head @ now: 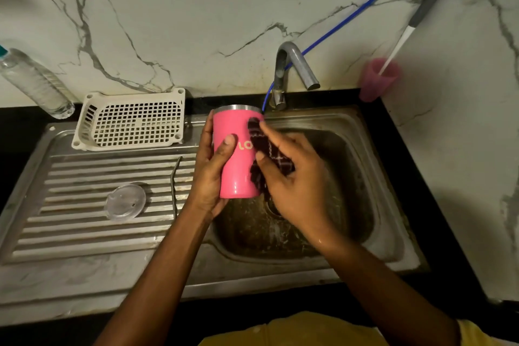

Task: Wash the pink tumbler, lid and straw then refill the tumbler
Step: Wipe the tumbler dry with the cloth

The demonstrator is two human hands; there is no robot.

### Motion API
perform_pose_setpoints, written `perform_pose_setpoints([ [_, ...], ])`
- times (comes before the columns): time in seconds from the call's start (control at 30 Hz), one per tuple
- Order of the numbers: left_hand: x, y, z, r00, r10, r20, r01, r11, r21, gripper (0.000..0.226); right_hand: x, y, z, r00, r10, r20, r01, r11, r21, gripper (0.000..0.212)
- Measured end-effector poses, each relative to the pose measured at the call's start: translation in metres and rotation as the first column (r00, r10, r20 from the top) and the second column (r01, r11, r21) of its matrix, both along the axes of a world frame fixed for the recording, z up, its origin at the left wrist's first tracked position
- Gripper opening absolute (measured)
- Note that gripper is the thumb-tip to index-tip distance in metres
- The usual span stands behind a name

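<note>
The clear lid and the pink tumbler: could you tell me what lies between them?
Head view: a metal straw on the ribbed drainboard, then the left hand gripping the tumbler.

Drainboard: ribbed stainless steel drainboard (84, 177) carries a clear round plastic lid (125, 201), a bent metal straw (174, 182) and a white perforated plastic basket (132, 121).
Counter: black counter (455, 275) carries a clear plastic bottle (33, 81) and a translucent pink cup (379, 80).

left hand (209, 175) curls round the tumbler (236, 174), thumb across the front; right hand (297, 182) pinches a cloth (278, 161) against its side (both forearms angle in from below).
</note>
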State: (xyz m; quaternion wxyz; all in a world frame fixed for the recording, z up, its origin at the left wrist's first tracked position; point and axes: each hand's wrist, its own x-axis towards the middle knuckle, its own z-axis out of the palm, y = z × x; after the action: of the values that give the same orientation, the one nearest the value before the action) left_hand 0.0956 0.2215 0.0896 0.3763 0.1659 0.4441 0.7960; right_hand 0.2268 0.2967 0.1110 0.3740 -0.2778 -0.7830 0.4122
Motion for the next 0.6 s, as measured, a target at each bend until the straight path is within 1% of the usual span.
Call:
perform_pose_setpoints([
  [0.1, -0.001, 0.000, -0.001, 0.995, -0.004, 0.101, -0.001, 0.999, 0.052, 0.112, 0.026, -0.023, -0.013, 0.996, 0.087, 0.015, -0.087, 0.996, 0.004, 0.049],
  [0.17, 0.001, -0.001, 0.000, 0.980, -0.025, 0.199, 0.012, 0.998, 0.069, 0.115, 0.036, -0.032, -0.019, 0.992, 0.129, -0.013, -0.129, 0.992, 0.018, 0.048],
  [0.2, 0.003, -0.002, 0.000, 0.968, -0.056, 0.244, 0.037, 0.996, 0.079, 0.113, 0.037, -0.031, -0.019, 0.990, 0.138, -0.027, -0.137, 0.990, 0.024, 0.048],
  [0.27, 0.007, -0.004, 0.001, 0.941, -0.133, 0.311, 0.101, 0.988, 0.119, 0.096, 0.030, -0.019, -0.012, 0.994, 0.109, -0.030, -0.108, 0.994, 0.024, 0.046],
  [0.33, 0.010, -0.005, 0.001, 0.930, -0.186, 0.318, 0.137, 0.976, 0.169, 0.075, 0.012, 0.002, -0.002, 0.998, 0.051, -0.033, -0.050, 0.999, 0.017, 0.046],
  [0.4, 0.010, -0.005, 0.002, 0.924, -0.190, 0.332, 0.133, 0.974, 0.185, 0.053, -0.008, 0.022, 0.007, 0.998, -0.004, -0.069, 0.004, 1.000, -0.002, 0.046],
  [0.43, 0.010, -0.005, 0.002, 0.923, -0.177, 0.341, 0.120, 0.976, 0.184, 0.050, -0.017, 0.031, 0.010, 0.996, -0.015, -0.090, 0.013, 1.000, -0.028, 0.045],
  [0.47, 0.008, -0.005, 0.003, 0.925, -0.167, 0.342, 0.109, 0.977, 0.182, 0.051, -0.024, 0.037, 0.012, 0.995, -0.015, -0.095, 0.010, 0.999, -0.048, 0.045],
  [0.53, 0.003, -0.005, 0.005, 0.939, -0.157, 0.305, 0.111, 0.980, 0.163, 0.063, -0.031, 0.040, 0.012, 0.997, 0.008, -0.077, -0.014, 0.997, -0.077, 0.045],
  [0.57, 0.000, -0.005, 0.006, 0.951, -0.147, 0.273, 0.117, 0.985, 0.123, 0.069, -0.031, 0.037, 0.010, 0.996, 0.020, -0.083, -0.027, 0.996, -0.088, 0.045],
  [0.6, -0.002, -0.004, 0.006, 0.964, -0.129, 0.233, 0.118, 0.991, 0.063, 0.070, -0.028, 0.033, 0.007, 0.995, 0.016, -0.100, -0.024, 0.996, -0.084, 0.044],
])
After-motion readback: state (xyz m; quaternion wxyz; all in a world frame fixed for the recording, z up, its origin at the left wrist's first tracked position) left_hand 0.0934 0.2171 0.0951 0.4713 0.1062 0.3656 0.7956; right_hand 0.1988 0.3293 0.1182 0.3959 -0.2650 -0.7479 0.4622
